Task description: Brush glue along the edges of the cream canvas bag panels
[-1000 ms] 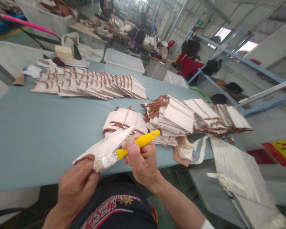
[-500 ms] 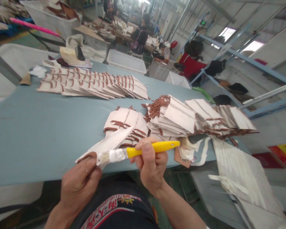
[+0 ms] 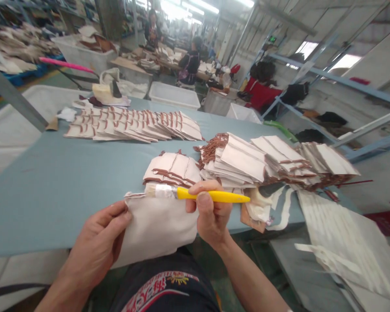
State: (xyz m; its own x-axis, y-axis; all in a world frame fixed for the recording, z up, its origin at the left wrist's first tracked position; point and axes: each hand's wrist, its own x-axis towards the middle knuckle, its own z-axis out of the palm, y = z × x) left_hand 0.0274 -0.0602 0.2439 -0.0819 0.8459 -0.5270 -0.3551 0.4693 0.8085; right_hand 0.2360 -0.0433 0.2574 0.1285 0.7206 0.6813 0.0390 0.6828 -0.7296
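My right hand (image 3: 212, 212) is wrapped round the yellow handle of a paintbrush (image 3: 221, 196), whose ferrule is coated in white. The bristles touch the top edge of a pale fabric panel (image 3: 159, 225), close to its left corner. That corner is pinched between the thumb and fingers of my left hand (image 3: 100, 234). The panel hangs over the near table edge in front of my body. Just beyond it lies a small stack of similar panels (image 3: 175, 167) with brown edges.
On the blue-grey table (image 3: 68, 182) a long fanned row of panels (image 3: 133, 125) lies at the back, with taller stacks (image 3: 237, 158) at right. A scrap-covered block (image 3: 256, 208) sits at the right edge. White bins (image 3: 173, 95) stand behind; people work farther off.
The panel has swung from a slanted, edge-on position to facing me, hanging low. My left hand has shifted left, and the brush has moved slightly up and right along the edge.
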